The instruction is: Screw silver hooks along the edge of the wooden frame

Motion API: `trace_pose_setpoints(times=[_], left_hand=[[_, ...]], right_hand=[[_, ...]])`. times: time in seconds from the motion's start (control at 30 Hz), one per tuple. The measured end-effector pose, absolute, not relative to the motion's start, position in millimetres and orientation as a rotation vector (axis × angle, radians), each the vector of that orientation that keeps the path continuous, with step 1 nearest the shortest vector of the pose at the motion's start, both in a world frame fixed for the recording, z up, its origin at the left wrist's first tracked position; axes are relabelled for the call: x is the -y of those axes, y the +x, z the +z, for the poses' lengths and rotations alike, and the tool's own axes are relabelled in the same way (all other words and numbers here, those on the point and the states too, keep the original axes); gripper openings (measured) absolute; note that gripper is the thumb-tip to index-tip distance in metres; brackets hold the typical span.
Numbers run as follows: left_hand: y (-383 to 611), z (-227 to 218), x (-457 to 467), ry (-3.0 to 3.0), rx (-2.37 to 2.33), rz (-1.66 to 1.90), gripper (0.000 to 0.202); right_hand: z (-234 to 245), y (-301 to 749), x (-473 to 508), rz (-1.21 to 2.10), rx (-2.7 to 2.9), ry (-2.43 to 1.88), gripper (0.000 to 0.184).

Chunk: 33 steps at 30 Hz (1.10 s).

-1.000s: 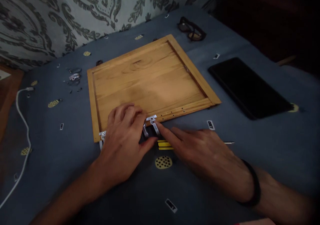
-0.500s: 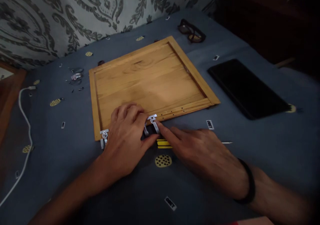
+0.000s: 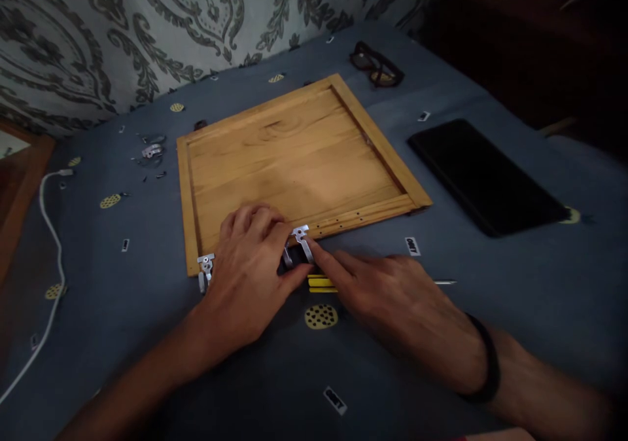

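My right index finger (image 3: pixel 314 252) is stretched out, its tip on the bracket (image 3: pixel 300 235). The other right fingers lie loosely spread and half bent behind it, gripping nothing. The bracket is a small piece of bright metal, T-shaped at the top with two narrow legs. It sits on the near rail of the panel (image 3: pixel 294 153) and hangs over its edge toward me. My left fingers (image 3: pixel 255 222) are bent and close together, pressed down on the same rail just left of the bracket. The thumb reaches across under it toward my right fingertip. They hide that side of the bracket, so I cannot tell whether they clasp it.

My left hand (image 3: pixel 248 277) lies palm down, its forearm running back to the lower left. My right hand (image 3: pixel 397 297) lies low and flat, its forearm coming in from the lower right with a dark band (image 3: pixel 485 362) on the wrist. A screwdriver (image 3: pixel 321 282) with a yellow and black handle lies under my right fingers, its tip poking out past the hand.

Left of my left hand, a second bracket (image 3: pixel 205 262) sits at the panel's near corner. The panel is a flat, framed board of pale wood on a blue cloth (image 3: pixel 515 277). Further left are loose metal bits (image 3: pixel 150 151) and a white cable (image 3: pixel 49 231). Well off to the right is a black slab (image 3: pixel 485 173), with glasses (image 3: pixel 375 61) beyond the panel.
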<state>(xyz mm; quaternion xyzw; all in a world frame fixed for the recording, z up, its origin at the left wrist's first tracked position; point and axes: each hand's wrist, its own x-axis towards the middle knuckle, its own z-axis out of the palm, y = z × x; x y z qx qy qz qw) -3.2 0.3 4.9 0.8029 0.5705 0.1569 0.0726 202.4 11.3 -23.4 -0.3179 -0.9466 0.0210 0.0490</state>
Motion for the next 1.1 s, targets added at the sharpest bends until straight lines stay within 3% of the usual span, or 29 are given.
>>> trace_pose_setpoints(times=[1.1], left_hand=[[-2.5, 5.6, -3.7, 2.329, -1.643, 0.521, 0.02]], right_hand=[[-22.9, 201.8, -8.7, -0.028, 2.853, -0.927, 0.056]])
